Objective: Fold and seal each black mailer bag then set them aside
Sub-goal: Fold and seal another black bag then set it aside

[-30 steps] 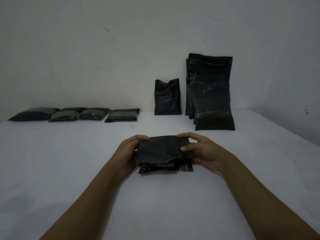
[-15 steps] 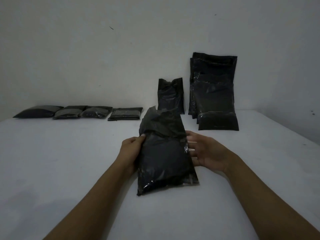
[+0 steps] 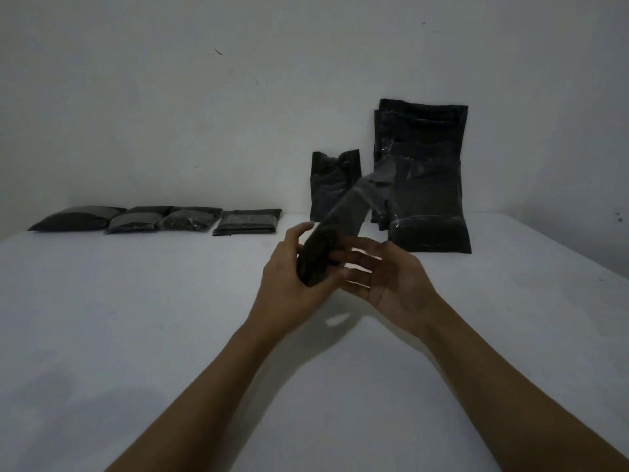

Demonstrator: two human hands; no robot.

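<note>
Just above the white bench (image 3: 102,335), at mid-frame, the left hand (image 3: 289,284) has its fingers and thumb curled round the lower end of a black mailer (image 3: 332,233). The bag is lifted and tilts up toward the upper right, blurred along its length. The right hand (image 3: 391,284) sits just beside it, palm up, fingers spread and loose; its fingertips seem to touch the bag's side, though the blur leaves that unsure.

The risk, as I judge it, is the slick film: held by one hand at one end, the filled bag could slide out or flop over, and the flap could crease crooked before it is sealed.

Further back, at centre left, four folded bags (image 3: 163,221) lie in a row by the wall (image 3: 170,97). At centre right a small bag (image 3: 328,189) and a tall stack (image 3: 425,172) lean upright against the wall.
</note>
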